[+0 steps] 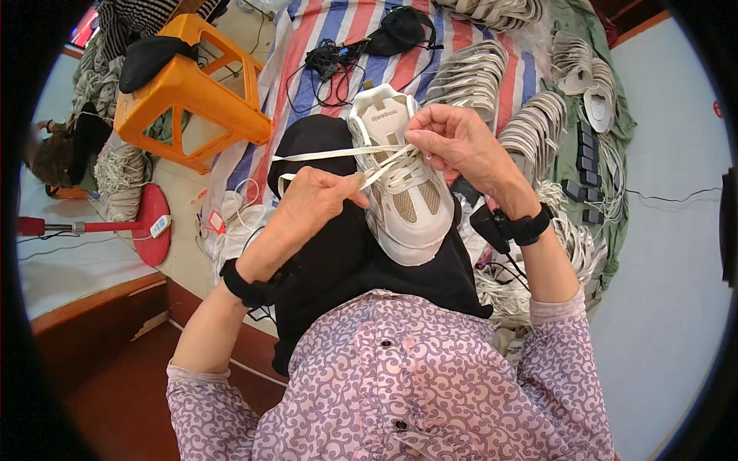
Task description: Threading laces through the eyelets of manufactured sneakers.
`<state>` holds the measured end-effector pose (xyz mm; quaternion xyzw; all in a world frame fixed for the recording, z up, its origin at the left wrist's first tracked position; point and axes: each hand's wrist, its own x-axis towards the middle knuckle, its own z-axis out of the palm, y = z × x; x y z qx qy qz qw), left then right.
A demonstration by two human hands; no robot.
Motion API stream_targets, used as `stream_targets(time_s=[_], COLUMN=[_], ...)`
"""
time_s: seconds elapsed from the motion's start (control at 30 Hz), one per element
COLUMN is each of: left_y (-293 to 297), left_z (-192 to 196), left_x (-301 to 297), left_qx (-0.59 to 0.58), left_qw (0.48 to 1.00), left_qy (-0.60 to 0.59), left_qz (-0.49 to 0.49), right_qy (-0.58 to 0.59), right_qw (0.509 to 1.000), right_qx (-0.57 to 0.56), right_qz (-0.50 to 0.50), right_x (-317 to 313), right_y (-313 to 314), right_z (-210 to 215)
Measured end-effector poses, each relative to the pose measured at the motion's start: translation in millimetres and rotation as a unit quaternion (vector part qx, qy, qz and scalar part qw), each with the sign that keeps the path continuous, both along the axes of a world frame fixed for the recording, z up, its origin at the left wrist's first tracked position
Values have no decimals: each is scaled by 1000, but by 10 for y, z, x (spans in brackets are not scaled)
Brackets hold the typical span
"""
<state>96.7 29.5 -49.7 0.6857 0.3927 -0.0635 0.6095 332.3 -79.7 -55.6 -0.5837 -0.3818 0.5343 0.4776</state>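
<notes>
A white and beige sneaker [411,219] rests on my lap, its toe pointing toward me and its tongue away. White shoelaces [319,154] run through its eyelets, and one loose length stretches out to the left over my black-clad leg. My left hand [317,196] is closed at the left side of the shoe, pinching a lace between thumb and fingers. Over the upper right eyelets, my right hand [453,142] pinches a lace near the tongue. Both wrists wear black bands.
An orange plastic stool [188,92] with a black cushion stands at the left. Ahead lies a striped sheet [384,69] bearing black cables [330,65]. Rows of stacked pale shoe parts [469,77] line the right, beside black boxes [588,154] and piles of laces [573,246].
</notes>
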Motion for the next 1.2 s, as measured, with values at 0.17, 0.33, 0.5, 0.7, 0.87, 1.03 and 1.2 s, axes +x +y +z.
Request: stream_targets(time_s=[0.17, 0.33, 0.5, 0.7, 0.87, 1.03, 1.2], left_y=[58, 303, 406, 206, 144, 171, 112], left_z=[163, 109, 100, 30, -3, -130, -212], left_x=[35, -15, -27, 249, 377, 310, 334], left_qx=[-47, 58, 122, 230, 376, 401, 336], left_qw=[998, 995, 974, 956, 910, 896, 926], left_qy=[-11, -66, -116, -175, -170, -188, -173], left_qz=[38, -44, -149, -50, -29, -40, -18], right_qy=[254, 290, -197, -307, -614, -326, -378], right_qw=[966, 932, 937, 885, 753, 917, 900], right_qx=[-8, 90, 234, 312, 225, 228, 209], right_qz=[-48, -196, -170, -156, -79, -16, -57], right_x=[165, 787, 2197, 3472, 1991, 192, -76], right_y=[42, -11, -325, -228, 113, -179, -333], right_z=[-107, -257, -386, 407, 79, -66, -92])
